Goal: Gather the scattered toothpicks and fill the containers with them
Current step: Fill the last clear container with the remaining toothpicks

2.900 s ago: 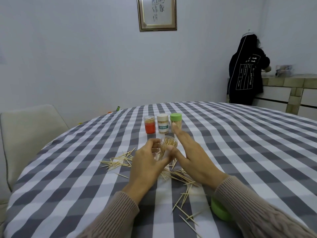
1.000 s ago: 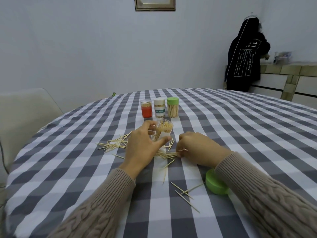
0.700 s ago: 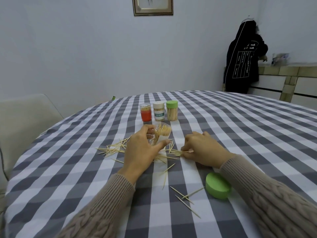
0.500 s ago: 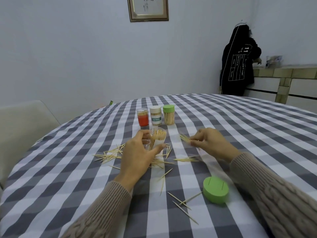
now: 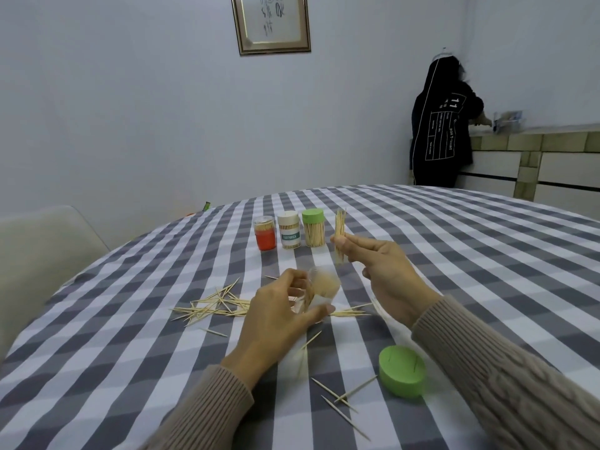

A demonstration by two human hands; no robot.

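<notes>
Left hand fingers curl round the clear container; right hand pinches a toothpick bundle upright

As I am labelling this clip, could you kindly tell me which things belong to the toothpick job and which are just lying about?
Job: toothpick bundle, clear container, scattered toothpicks, green lid, three filled containers.
Lying about: framed picture, chair.

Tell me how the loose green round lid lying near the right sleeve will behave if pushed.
The green round lid looks like thin plastic, so probably light. It lies flat on the checked tablecloth, so it should slide, not roll. The cloth may drag.
</notes>
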